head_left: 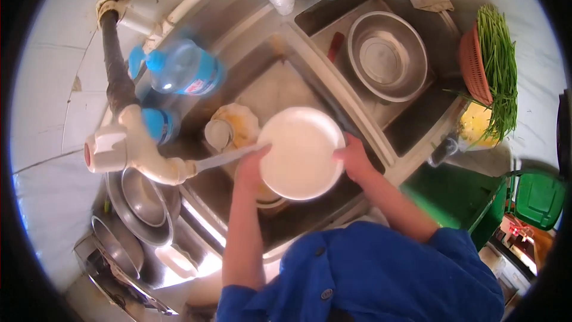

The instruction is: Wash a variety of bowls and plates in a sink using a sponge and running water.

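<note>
Over the left sink basin [280, 83] I hold a round white plate [301, 155] by its two sides. My left hand [251, 166] grips its left edge, and my right hand [354, 157] is closed on its right edge. From the white tap [143, 149] a stream of water [223, 158] runs to the plate's left edge and my left hand. Behind the plate, in the basin, lie a small pale cup or bowl [218, 135] and a stained whitish dish [245, 120]. Part of another dish [271, 201] shows below the plate, mostly hidden by it.
A metal bowl [420, 77] stands in the right basin. Blue-capped bottles [187, 71] line the back left ledge. Stacked metal bowls [167, 226] sit left of the basin. At right are a basket [473, 65] of green stalks [500, 71] and a green bin [539, 200].
</note>
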Tool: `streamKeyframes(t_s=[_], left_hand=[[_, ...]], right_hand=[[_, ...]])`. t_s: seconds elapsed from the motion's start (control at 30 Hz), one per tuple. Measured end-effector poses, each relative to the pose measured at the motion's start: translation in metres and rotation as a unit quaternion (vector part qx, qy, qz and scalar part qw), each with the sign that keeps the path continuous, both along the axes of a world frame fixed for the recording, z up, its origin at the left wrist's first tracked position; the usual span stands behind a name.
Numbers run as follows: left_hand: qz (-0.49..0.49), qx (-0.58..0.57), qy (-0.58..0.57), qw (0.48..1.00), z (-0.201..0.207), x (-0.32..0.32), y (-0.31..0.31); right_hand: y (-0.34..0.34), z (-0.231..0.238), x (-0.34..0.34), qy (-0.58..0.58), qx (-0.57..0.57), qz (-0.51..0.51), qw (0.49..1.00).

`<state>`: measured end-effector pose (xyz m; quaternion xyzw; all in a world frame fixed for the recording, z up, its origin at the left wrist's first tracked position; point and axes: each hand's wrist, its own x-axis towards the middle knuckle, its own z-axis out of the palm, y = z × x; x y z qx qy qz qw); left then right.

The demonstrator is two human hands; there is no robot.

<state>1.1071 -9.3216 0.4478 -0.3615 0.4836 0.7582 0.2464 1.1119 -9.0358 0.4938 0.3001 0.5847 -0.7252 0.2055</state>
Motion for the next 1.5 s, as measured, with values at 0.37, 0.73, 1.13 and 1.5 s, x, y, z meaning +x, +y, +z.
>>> streamKeyframes(t_s=[0.37,0.73,1.13,1.5], left_hand=[[0.212,-0.107,0.058,0.97,0.04,0.17,-0.032],[0.224,-0.06,0.059,0.971,0.068,0.19,-0.146],[-0.158,-0.61,-0.036,0.775,0.136,0.185,-0.13],[0.296,-0.241,0.0,0.924,0.179,0.343,-0.161]], right_hand=[[-0.169,0.068,0.039,0.241,0.318,0.289,0.87],[-0.228,0.044,0.129,0.437,0.286,0.643,0.56],[-0.137,-0.063,0.124,0.282,0.439,0.612,0.595],[-0.179,-0.114,0.092,0.286,0.5,0.643,0.505]])
